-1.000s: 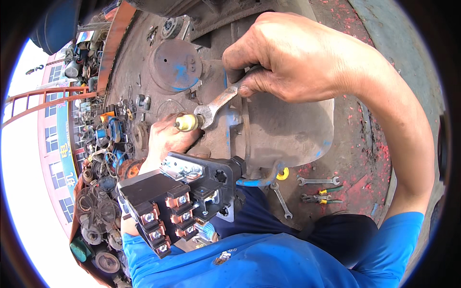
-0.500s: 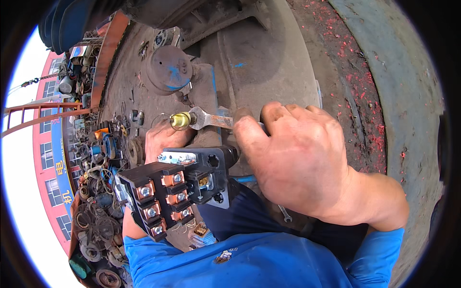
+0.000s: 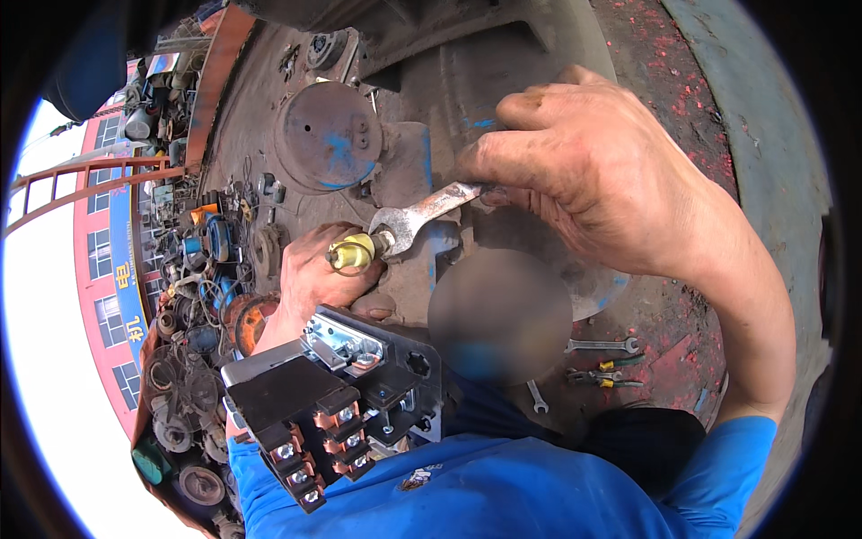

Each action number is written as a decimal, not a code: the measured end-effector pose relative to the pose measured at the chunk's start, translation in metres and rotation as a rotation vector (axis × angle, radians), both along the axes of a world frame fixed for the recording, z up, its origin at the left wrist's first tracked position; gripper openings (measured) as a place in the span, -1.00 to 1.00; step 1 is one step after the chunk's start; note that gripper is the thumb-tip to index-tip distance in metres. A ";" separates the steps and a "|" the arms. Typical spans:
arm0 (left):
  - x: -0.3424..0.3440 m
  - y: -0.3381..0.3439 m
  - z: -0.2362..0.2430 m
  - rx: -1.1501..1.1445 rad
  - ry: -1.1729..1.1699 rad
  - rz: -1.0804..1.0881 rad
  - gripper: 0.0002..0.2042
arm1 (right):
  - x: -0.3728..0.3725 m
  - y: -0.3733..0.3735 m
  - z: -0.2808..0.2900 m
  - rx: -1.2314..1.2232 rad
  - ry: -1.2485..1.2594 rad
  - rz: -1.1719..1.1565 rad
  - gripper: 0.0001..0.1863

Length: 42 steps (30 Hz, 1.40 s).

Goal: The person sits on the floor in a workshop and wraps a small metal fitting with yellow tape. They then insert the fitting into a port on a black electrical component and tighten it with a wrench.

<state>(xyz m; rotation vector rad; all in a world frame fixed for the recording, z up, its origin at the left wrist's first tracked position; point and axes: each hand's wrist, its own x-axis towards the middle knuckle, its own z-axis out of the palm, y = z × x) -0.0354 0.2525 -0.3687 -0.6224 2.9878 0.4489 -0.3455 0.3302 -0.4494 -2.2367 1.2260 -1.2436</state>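
My right hand (image 3: 593, 171) pinches the handle end of an open-end wrench (image 3: 435, 205) between thumb and fingers. The wrench's jaw sits around the silvery end of a brass fitting (image 3: 352, 254), which has a thin wire loop. Behind the fitting my left hand (image 3: 319, 269) is closed, and what lies within its fingers is hidden. In front of the left forearm is a black electrical switch unit (image 3: 296, 386), tilted, with copper screw terminals (image 3: 346, 440) and a metal bracket (image 3: 346, 340).
Below the right arm lie a double-ended wrench (image 3: 602, 345), pliers (image 3: 606, 375) and a smaller wrench (image 3: 537, 397). A round rusty metal plate (image 3: 328, 135) with blue paint stands ahead. Used machine parts (image 3: 184, 395) are heaped at the left. A blurred round patch hides part of the middle.
My right hand has moved up and outward, swinging the wrench handle up from nearly level. Left hand, brass fitting and switch unit now appear lower in view.
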 end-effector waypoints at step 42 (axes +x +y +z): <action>0.001 -0.002 -0.004 -0.069 0.003 -0.029 -0.63 | 0.003 -0.004 0.004 -0.191 0.144 -0.134 -0.87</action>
